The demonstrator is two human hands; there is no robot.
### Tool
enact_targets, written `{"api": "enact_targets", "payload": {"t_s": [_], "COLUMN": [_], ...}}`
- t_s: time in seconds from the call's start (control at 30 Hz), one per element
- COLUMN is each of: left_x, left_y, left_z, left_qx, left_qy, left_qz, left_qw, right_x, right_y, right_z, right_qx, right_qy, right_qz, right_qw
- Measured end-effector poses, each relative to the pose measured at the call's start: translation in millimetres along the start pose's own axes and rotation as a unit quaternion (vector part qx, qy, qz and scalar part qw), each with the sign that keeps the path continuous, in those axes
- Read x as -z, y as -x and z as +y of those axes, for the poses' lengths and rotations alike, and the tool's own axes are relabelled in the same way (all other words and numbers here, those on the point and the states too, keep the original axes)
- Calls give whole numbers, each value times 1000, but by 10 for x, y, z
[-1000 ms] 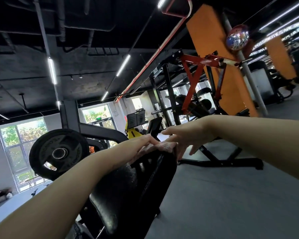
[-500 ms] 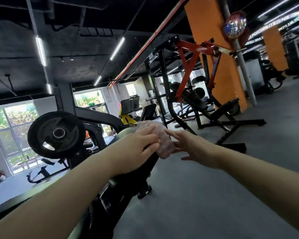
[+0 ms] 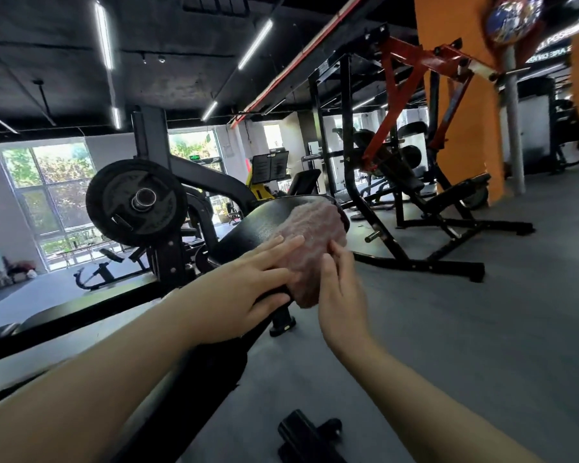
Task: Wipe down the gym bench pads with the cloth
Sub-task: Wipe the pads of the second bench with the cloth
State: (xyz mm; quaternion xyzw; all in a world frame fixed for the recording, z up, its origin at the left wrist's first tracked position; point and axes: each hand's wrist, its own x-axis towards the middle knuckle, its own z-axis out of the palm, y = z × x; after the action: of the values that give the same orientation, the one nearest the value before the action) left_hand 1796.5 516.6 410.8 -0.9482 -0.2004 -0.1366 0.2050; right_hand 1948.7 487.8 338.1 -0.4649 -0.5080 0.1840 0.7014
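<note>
The floor (image 3: pixel 448 345) was grey rubber, w/ a black ceiling and strip lights above. Beyond the hands stood a black-and-red machine (image 3: pixel 398 155) and an orange pillar (image 3: pixel 462 105); a weight plate (image 3: pixel 136 202) hung to the left of the hands, in front of big windows.

The pink cloth (image 3: pixel 310 238) lay over the end of the black bench pad (image 3: pixel 264 218). The left hand (image 3: pixel 248 289) pressed flat on cloth and pad, fingers straight and together. The right hand (image 3: pixel 340 295) touched the cloth's right edge w/ straight fingers, not clamped on it.

The pad's near part was hidden under the left arm. A black part at the bottom edge was cut off, not identifiable. The far right was blurred.

Vs. 0.5 s before: the right hand came closer to the cloth's side, the left fingers went from curled to flat, and more of the pad showed.
</note>
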Motion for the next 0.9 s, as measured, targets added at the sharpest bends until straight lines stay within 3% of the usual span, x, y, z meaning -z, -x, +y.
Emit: {"api": "enact_targets", "payload": {"t_s": [0.1, 0.27, 0.4, 0.5, 0.73, 0.9], "left_x": [9, 87, -49, -162, -210, -213], "left_y": [139, 520, 785, 836, 832, 835], "left_z": [-2, -131, -168, -164, -146, -134], "left_qx": [3, 44, 90, 107, 97, 87], "left_qy": [-14, -75, -8, 50, 81, 81], "left_qz": [-7, 13, 16, -3, 22, 28], "left_qw": [1000, 996, 996, 993, 992, 992], "right_x": [-127, -310, -423, -466, -374, -184], "right_y": [-59, -313, -493, -458, 31, -250], "right_z": [-162, -405, -470, -378, -17, -312], "right_qx": [-2, -65, -86, -21, 202, 136], "right_qy": [61, 105, 165, 239, 324, 413], "right_qz": [56, 66, 90, 101, -32, -105], "right_qw": [997, 990, 978, 966, 924, 894]}}
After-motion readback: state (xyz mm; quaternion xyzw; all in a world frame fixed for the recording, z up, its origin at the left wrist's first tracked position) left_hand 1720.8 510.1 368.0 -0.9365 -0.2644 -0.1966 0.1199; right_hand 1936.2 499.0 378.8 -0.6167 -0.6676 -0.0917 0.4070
